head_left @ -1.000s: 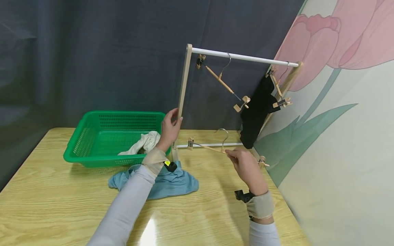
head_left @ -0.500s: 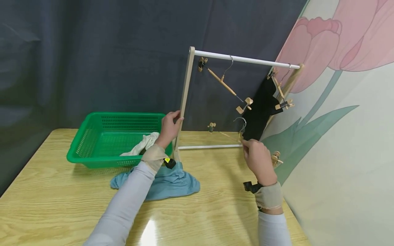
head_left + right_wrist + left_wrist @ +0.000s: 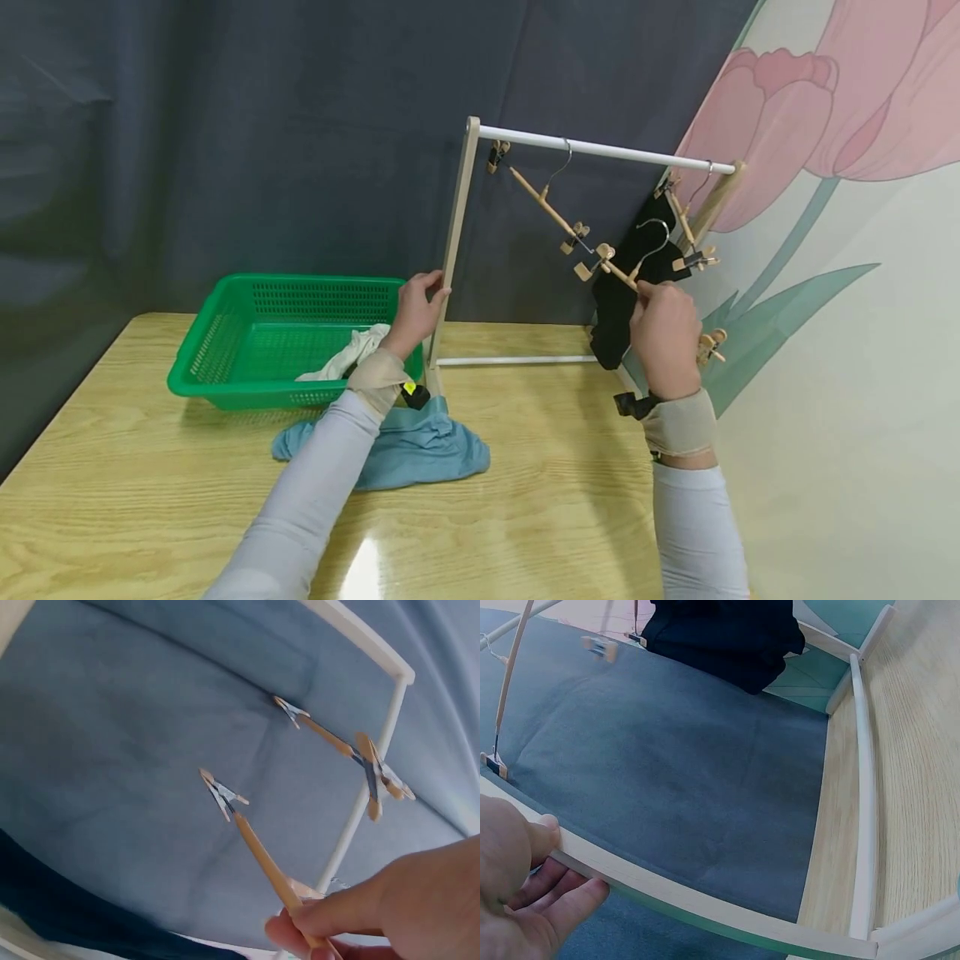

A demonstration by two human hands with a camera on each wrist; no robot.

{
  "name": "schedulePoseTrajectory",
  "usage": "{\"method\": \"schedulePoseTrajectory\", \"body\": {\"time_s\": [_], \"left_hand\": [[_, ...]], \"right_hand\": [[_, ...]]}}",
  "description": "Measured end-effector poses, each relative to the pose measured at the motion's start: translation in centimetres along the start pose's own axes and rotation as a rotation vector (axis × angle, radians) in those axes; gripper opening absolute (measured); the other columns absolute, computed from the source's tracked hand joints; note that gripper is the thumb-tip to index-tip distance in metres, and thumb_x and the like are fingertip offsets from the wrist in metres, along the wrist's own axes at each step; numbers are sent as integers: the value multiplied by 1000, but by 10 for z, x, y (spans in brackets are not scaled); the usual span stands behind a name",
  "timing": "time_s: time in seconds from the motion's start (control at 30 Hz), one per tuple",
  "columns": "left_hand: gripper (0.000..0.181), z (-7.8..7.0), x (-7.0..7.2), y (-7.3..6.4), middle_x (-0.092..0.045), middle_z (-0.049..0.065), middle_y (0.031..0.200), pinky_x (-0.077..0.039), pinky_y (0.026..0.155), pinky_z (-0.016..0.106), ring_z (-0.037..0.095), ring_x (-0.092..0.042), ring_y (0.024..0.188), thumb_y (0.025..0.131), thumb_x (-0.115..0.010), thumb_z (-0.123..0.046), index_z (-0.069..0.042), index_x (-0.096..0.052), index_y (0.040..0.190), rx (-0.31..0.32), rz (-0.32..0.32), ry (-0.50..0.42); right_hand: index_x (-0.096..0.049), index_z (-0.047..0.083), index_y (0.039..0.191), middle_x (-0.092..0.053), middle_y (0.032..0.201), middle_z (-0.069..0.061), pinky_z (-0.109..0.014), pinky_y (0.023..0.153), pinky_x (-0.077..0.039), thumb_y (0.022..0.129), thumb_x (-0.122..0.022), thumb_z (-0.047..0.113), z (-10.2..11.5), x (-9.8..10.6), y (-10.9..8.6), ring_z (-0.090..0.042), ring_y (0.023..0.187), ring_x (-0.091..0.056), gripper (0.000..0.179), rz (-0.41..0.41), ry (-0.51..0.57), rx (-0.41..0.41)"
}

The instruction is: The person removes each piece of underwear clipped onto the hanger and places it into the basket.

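Note:
My right hand [image 3: 666,335] pinches a wooden clip hanger [image 3: 264,855] by its bar, close to the metal hook. That hanger is raised off the table, below the rack's top rail, with a clip at each end. The left hand [image 3: 418,310] grips the near-left wooden post of the small clothes rack [image 3: 459,200], thumb on one side and fingers on the other in the left wrist view. A second clip hanger [image 3: 551,208] hangs on the white rail. Farther right, another hanger [image 3: 678,215] carries a black garment [image 3: 617,307].
A green basket [image 3: 202,337] with a whitish cloth [image 3: 352,354] inside stands left of the rack. Blue cloth [image 3: 427,454] lies on the wooden table [image 3: 525,533] by the rack's foot. A dark curtain backs the table; a painted wall [image 3: 847,400] borders the right.
The right hand has lifted the held hanger up and to the right, from near the lower rail toward the top rail. The left hand has stayed on the post.

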State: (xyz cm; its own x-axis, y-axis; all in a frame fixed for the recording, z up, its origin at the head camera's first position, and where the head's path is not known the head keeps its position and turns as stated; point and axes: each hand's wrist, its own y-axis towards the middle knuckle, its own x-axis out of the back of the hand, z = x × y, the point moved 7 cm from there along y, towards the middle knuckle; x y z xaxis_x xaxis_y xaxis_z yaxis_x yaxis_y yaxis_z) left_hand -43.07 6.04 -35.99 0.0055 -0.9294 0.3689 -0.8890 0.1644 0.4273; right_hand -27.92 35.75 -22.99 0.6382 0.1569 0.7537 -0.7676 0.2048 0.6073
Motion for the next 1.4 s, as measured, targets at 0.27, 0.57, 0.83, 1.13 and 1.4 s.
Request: {"method": "schedulePoseTrajectory", "body": {"time_s": [0.27,0.57,0.83,1.13,1.4], "left_hand": [[42,3,1,3,-63,23,122,-50,101,47,35,-60,117,103,-60,-13,5,-57,140,-14,9,-1],[42,7,-3,2,-63,21,121,-50,102,46,34,-60,118,103,-61,-13,5,-57,141,3,24,-18],[42,8,-5,3,-64,21,120,-50,101,47,34,-60,116,103,-62,-12,5,-57,141,-1,10,-39],[43,7,-10,1,-63,20,122,-50,101,45,33,-60,117,103,-61,-15,4,-56,142,2,23,-34],[44,3,-13,0,-62,20,120,-50,101,46,33,-60,115,104,-61,-15,4,-55,142,-5,19,-32]], "right_hand": [[-73,-6,116,-69,105,-32,-62,70,-50,98,-44,-4,12,17,55,-54,91,-62,35,-43,-7,21],[-68,-6,88,-63,90,-34,-66,70,-45,96,-42,-5,14,8,94,-57,89,-59,28,-53,-30,58],[-71,-5,100,-62,100,-36,-70,80,-46,96,-40,-2,17,0,107,-59,98,-58,31,-7,-37,35],[-73,-4,108,-62,104,-37,-70,80,-47,94,-40,-6,10,-8,111,-59,97,-58,36,54,-53,4],[-58,-2,73,-62,91,-35,-70,74,-46,92,-43,-7,4,-9,106,-58,86,-58,25,4,-70,33]]}}
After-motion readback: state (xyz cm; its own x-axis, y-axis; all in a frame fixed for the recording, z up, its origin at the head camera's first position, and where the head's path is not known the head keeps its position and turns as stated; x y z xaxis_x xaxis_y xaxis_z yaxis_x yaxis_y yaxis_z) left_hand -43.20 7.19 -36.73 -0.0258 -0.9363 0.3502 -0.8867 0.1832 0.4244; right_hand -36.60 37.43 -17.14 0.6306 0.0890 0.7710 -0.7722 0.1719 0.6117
